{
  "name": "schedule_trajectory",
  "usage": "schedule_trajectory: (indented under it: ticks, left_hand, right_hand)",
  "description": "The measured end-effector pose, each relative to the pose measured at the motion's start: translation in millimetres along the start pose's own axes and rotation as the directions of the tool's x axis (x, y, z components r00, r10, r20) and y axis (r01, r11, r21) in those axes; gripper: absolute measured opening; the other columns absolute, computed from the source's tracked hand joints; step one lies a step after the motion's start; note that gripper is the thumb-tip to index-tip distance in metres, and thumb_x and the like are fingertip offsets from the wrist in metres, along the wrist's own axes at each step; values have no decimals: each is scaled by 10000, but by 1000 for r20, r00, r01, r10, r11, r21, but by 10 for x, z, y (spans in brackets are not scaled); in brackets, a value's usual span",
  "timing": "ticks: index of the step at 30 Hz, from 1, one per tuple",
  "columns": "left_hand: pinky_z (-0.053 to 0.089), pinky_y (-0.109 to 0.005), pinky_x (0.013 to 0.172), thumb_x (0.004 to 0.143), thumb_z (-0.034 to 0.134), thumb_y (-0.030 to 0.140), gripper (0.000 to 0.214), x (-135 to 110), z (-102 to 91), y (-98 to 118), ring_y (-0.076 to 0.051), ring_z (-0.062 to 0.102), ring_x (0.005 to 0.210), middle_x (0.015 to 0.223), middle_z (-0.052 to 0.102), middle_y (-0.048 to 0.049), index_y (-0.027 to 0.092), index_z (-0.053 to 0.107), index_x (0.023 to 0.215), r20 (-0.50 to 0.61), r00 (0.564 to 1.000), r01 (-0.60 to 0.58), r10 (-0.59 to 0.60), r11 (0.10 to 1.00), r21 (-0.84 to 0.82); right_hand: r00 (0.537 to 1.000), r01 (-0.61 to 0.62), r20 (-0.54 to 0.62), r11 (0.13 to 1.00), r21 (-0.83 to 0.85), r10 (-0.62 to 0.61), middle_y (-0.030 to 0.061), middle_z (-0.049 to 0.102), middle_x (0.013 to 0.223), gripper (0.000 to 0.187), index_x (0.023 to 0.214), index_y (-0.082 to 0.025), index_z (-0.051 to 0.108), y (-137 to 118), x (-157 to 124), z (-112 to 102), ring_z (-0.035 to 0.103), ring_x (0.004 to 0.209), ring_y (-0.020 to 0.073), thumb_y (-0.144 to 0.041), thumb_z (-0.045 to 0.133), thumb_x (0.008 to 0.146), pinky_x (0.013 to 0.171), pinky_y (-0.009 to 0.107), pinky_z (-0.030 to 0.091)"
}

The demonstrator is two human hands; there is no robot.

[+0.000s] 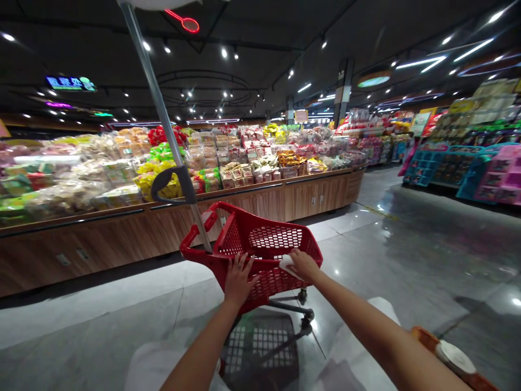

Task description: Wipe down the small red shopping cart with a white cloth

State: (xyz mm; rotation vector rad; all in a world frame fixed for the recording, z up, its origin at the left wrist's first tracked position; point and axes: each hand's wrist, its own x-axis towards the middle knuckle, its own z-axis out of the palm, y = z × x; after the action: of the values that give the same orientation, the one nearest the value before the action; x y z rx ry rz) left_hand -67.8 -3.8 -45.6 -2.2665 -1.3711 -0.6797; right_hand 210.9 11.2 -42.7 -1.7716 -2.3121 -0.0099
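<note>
A red plastic shopping cart (280, 225) with perforated sides stands sideways in front of me. My left hand (239, 278) lies against its near side wall, the fingers spread over the upper edge. At the same rim, farther right, my right hand (305, 265) is closed on a white wiping cloth (287, 263), pressing it to the edge. The right fingers partly hide the cloth. A metal pole (148, 76) with a grey loop handle (187, 185) rises by the cart's push handle (190, 243).
Behind the cart runs a long wood-fronted display counter (260, 201) heaped with packaged food. Teal and pink display racks (427, 165) stand at the right. Grey tiled floor (423, 239) surrounds the cart. An orange-brown object with a white round top (456, 355) is at lower right.
</note>
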Motion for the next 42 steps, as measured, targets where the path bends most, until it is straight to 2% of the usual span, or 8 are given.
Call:
schedule_trajectory:
  ticks: [9,12,19,22,28,32,35,42]
  left_hand:
    - [298,-547,1106,828,613,445,546,-36,-11,-33,-331,402,1315,1366,525,-101,225,527,1319,20,1000,1,-2,1000,12]
    - [314,-528,1102,848,596,422,563,-72,-74,-105,-313,407,1316,1372,521,-90,249,471,1368,32,999,-34,33,999,21]
    - [292,-524,1119,853,595,410,525,-90,-65,-19,-307,411,1314,1352,537,-83,260,502,1348,-17,1000,1,-1,1000,-6]
    - [287,-523,1123,849,596,430,514,-49,-24,60,-309,404,1319,1338,548,-84,258,526,1328,-42,999,28,-29,999,-18]
    - [287,-526,1123,841,602,434,514,32,33,98,-314,392,1328,1336,548,-91,248,539,1316,-49,997,55,-57,998,-28]
    - [312,-530,1108,818,623,445,549,45,8,63,-325,390,1330,1370,522,-102,225,537,1314,19,999,42,-42,999,-14]
    - [325,-497,1107,817,610,474,593,29,-99,-45,-304,367,1353,1421,474,-112,200,508,1333,101,994,-36,37,999,-11]
    - [264,-475,1147,908,456,450,546,-43,-692,-950,-266,350,1372,1436,458,-101,224,412,1404,-82,995,-50,57,995,83]
  right_hand:
    - [986,136,-112,988,77,-127,89,616,1045,277,1069,-187,587,-1032,412,134,584,950,206,-389,565,880,799,283,431]
    - [983,176,-64,984,42,-173,76,624,1043,250,1054,-201,600,-758,293,115,600,900,196,-372,569,874,755,269,436]
    - [989,131,-72,990,41,-128,72,616,1054,267,1093,-216,617,689,-334,123,592,936,199,-318,557,854,821,301,434]
    - [985,138,-117,987,86,-127,82,588,1144,308,1152,-219,588,923,-433,169,570,991,196,-305,553,858,857,310,421]
    - [984,6,-180,999,-39,-13,105,606,1117,248,1101,-202,603,-2,-61,224,538,1001,252,-279,569,868,910,408,331]
    - [976,137,-171,990,21,-131,101,599,1108,249,1139,-208,576,-908,321,169,538,983,228,-249,495,907,833,348,360]
    - [974,162,-170,984,75,-147,98,606,1101,241,1124,-192,579,-1125,433,124,544,982,217,-221,464,914,832,328,368]
    - [989,126,-92,988,89,-117,81,596,1118,238,1080,-212,609,-55,28,84,566,970,199,-263,557,854,824,277,395]
